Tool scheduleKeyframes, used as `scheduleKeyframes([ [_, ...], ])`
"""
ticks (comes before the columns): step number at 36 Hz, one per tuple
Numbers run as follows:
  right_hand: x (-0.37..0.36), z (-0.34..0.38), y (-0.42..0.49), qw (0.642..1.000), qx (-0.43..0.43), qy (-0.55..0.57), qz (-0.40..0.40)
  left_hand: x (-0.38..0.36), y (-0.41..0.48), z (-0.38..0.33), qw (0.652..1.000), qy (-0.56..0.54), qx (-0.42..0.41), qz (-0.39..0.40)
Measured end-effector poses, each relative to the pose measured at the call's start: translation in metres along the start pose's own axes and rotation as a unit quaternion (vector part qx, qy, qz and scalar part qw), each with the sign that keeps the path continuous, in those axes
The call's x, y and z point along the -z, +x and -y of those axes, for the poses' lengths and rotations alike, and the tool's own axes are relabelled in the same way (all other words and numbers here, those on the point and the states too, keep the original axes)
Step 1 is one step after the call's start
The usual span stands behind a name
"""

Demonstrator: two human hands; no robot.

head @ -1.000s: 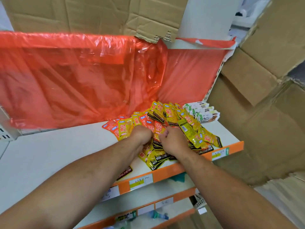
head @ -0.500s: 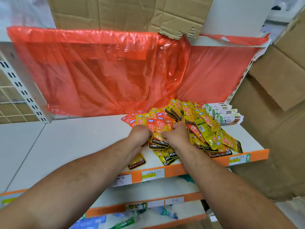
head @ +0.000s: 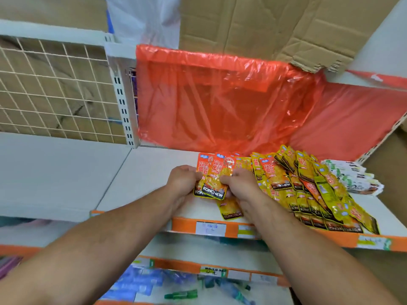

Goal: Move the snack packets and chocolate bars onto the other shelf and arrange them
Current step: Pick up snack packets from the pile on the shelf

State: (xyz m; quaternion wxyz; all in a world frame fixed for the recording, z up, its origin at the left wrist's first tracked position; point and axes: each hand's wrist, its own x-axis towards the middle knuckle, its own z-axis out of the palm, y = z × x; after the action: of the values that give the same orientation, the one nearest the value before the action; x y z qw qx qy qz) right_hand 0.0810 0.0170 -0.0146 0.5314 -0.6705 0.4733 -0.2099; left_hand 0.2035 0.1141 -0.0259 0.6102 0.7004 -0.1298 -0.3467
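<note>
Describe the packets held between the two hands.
A small fanned bunch of glossy foil-like packets, orange-red on top, yellow lower, with a black band reading KONCHEW. They are tilted up, print toward the camera, over the white shelf. The left hand grips their left edge, the right hand their right.

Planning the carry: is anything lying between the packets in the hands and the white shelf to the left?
Nothing visible does. The left hand and right hand grip the packet bunch; the left shelf beside it shows only bare board.
</note>
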Motion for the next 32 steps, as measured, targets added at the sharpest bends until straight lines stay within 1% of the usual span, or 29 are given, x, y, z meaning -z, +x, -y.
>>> scheduleKeyframes([
  [4,-0.04,0.015,-0.02,0.999,0.015,-0.015,0.043,0.05,-0.008,0.002,1.0,-0.025,0.001,-0.012],
  [7,-0.078,0.028,-0.041,0.998,0.019,0.0,0.065,0.095,-0.017,0.003,0.999,-0.028,0.001,-0.025],
  [15,-0.191,0.058,-0.097,0.994,0.012,0.023,0.103,0.224,-0.047,0.006,0.999,-0.031,0.003,-0.044],
  [18,-0.229,0.064,-0.111,0.993,0.024,0.006,0.112,0.268,-0.055,0.009,0.998,-0.017,0.0,-0.054],
  [23,-0.286,0.078,-0.131,0.989,0.03,-0.001,0.147,0.332,-0.065,0.016,0.996,-0.016,-0.008,-0.087],
  [26,-0.317,0.088,-0.141,0.983,0.034,0.018,0.181,0.366,-0.066,0.02,0.993,-0.031,-0.008,-0.113],
  [32,-0.374,0.109,-0.144,0.969,0.036,0.015,0.242,0.425,-0.06,0.025,0.984,-0.049,-0.005,-0.171],
])
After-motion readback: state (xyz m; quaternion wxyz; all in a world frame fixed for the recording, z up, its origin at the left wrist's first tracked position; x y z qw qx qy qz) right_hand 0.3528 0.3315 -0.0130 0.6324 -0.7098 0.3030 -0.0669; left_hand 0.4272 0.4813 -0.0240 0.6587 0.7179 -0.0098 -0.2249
